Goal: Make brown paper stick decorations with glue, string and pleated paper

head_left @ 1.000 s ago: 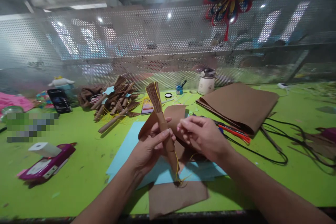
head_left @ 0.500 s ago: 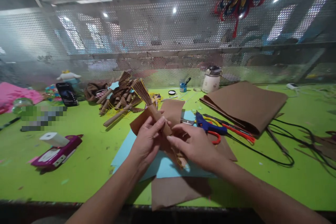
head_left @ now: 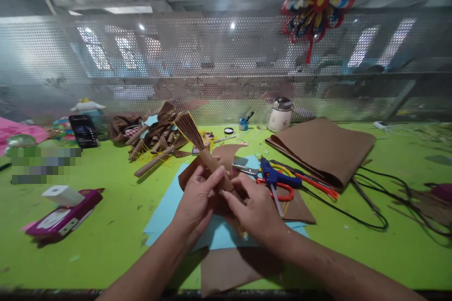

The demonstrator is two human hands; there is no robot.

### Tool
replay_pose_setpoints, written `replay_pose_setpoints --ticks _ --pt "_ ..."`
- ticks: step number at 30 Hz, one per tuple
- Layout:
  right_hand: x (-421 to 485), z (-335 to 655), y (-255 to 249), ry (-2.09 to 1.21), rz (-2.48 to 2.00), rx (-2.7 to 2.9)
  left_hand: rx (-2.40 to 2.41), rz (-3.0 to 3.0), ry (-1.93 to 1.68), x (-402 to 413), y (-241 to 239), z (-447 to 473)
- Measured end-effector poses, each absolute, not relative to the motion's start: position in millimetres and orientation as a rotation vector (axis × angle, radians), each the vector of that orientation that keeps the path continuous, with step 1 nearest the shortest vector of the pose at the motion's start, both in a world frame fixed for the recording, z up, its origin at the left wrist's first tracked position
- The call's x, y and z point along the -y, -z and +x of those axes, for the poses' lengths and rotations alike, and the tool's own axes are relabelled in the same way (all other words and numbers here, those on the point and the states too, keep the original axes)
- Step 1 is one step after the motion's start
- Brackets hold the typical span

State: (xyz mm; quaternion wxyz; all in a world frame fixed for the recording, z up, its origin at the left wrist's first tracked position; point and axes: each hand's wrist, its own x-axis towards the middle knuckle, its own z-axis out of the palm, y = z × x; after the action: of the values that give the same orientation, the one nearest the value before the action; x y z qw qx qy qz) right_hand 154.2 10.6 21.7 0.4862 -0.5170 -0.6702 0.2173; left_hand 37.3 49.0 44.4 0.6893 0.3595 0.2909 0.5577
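A brown paper roll with a pleated, fanned top [head_left: 192, 132] tilts up to the left between my hands. My left hand [head_left: 199, 193] is closed round its middle, the thumb lying along the front. Lower down, my right hand [head_left: 252, 207] pinches the same roll with thumb and fingers. A loose sheet of brown paper [head_left: 226, 154] curls out behind the roll. Under my hands lie light-blue sheets [head_left: 164, 207], with another brown sheet [head_left: 226, 268] at the table's front edge. Beside my right hand are red-handled scissors [head_left: 287, 193] and a blue glue gun [head_left: 277, 174].
Several brown paper rolls [head_left: 155, 143] with yellow strings lie in a heap at the back left. Folded brown paper [head_left: 325, 148] rests at the right, near a black cable [head_left: 353, 220]. A purple power strip [head_left: 65, 216], phone [head_left: 84, 130] and jar [head_left: 280, 115] stand around.
The camera view has tilted up slightly. My right hand has closed in on the roll, its fingers now nearer my left hand. The loose brown sheet behind curls more.
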Motion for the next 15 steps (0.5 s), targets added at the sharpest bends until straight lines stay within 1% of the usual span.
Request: replay_pose_setpoints --ticks 3,10,15 --pt "-12.9 155.6 -20.3 -0.630 -1.210 1.566 -0.623 0.792 -1.212 -48.9 -44.8 36.5" --pt "-16.5 158.5 -21.7 -1.006 -1.113 1.352 -0.592 0.784 -1.121 -51.9 -43.5 32.5" --pt "-15.9 161.3 -26.6 -1.206 -1.041 1.285 -0.566 0.817 -1.122 -52.0 -40.7 32.2"
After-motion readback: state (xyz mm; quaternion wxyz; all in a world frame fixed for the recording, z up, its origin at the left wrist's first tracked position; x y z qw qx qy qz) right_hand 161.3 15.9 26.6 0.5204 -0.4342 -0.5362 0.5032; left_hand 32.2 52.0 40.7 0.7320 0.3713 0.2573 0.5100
